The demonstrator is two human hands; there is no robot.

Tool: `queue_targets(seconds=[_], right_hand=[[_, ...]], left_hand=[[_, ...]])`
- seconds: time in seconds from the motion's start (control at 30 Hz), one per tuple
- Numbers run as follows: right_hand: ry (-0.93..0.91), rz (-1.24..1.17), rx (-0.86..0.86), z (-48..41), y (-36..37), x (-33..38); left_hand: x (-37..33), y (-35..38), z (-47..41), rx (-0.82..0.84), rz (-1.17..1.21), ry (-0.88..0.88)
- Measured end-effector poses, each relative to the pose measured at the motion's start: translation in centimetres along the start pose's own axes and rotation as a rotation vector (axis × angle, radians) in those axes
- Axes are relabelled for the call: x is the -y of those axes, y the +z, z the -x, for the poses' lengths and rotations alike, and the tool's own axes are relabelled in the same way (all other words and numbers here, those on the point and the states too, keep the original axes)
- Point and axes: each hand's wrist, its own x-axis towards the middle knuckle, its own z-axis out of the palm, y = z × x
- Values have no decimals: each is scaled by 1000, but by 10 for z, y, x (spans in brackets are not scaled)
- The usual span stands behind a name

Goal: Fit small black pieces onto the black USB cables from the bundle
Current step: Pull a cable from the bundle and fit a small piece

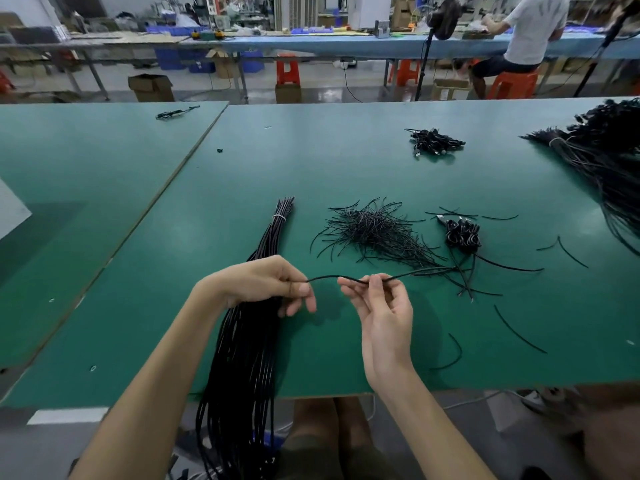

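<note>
A tied bundle of long black cables lies on the green table and hangs over its front edge. My left hand pinches one end of a thin black cable above the bundle. My right hand pinches a thin black piece that meets that cable between my fingertips; its far end trails right towards the heap. A heap of short thin black pieces lies just beyond my right hand.
A small coil of black USB cables lies right of the heap, another cluster farther back, and a large cable mass at the far right. Loose black pieces scatter near the front right. A person sits at a far bench.
</note>
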Motion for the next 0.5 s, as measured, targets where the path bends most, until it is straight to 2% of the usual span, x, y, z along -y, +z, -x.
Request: queue_targets(seconds=[0.07, 0.13, 0.27, 0.43, 0.5], right_hand=[[23, 51, 53, 1, 1, -2], [28, 229, 137, 1, 3, -4], [16, 558, 289, 6, 6, -5], [-10, 784, 483, 9, 11, -4], [-21, 845, 528, 10, 13, -5]], left_hand=[[0, -1, -4, -117, 85, 8], [-5, -3, -12, -291, 242, -1], [-30, -7, -35, -516, 748, -4], [-58, -1, -55, -458, 1396, 136], [-60, 9, -63, -426, 1475, 173]])
